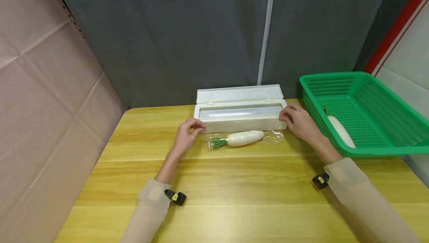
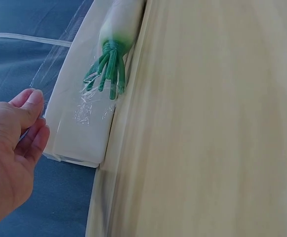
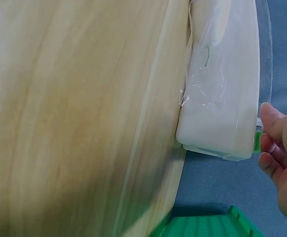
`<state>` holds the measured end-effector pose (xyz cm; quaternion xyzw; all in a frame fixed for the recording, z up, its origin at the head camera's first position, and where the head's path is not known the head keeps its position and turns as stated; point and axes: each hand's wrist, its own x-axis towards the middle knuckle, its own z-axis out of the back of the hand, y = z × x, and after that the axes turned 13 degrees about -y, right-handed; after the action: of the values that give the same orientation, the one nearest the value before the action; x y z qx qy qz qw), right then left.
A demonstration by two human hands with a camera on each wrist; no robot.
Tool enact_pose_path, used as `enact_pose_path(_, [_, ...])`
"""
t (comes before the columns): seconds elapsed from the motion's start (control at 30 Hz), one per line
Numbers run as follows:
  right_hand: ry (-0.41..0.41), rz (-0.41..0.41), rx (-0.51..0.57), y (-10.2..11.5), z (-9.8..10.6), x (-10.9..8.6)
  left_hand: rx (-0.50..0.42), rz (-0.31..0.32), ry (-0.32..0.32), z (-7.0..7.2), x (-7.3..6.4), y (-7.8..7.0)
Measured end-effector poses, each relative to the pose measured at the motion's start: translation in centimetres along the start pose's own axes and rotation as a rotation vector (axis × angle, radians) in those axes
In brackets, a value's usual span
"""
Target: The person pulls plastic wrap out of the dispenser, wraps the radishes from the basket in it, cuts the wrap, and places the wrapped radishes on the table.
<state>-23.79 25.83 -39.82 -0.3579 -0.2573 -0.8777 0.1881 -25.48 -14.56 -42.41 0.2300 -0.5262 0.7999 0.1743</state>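
Observation:
A long white plastic-wrap dispenser box (image 1: 241,125) stands at the back of the table, its lid (image 1: 239,94) up and a roll of clear film (image 1: 241,112) inside. My left hand (image 1: 188,134) is at its left end, thumb and fingertips pinching the clear film (image 2: 54,64). At the right end my right hand (image 1: 299,122) pinches the film's other side. In both wrist views the film stretches along the box edge. Just in front of the box lies a white radish (image 1: 246,138) with green stalks, wrapped in crinkled clear film.
A green plastic basket (image 1: 385,150) stands at the right side of the table, with another white radish (image 1: 341,131) in it. A dark grey curtain (image 1: 167,42) hangs right behind the box. Pink cloth (image 1: 43,124) covers the left side.

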Motion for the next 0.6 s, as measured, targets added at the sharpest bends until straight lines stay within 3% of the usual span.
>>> enact_pose_path(0.4, [0.015, 0.041, 0.063, 0.4, 0.8, -0.7, 0.008, 0.019, 0.068, 0.6, -0.5, -0.7])
enact_pose_path(0.6, [0.017, 0.073, 0.077, 0.2, 1.1, -1.4, 0.032, -0.019, 0.110, 1.0, -0.8, -1.1])
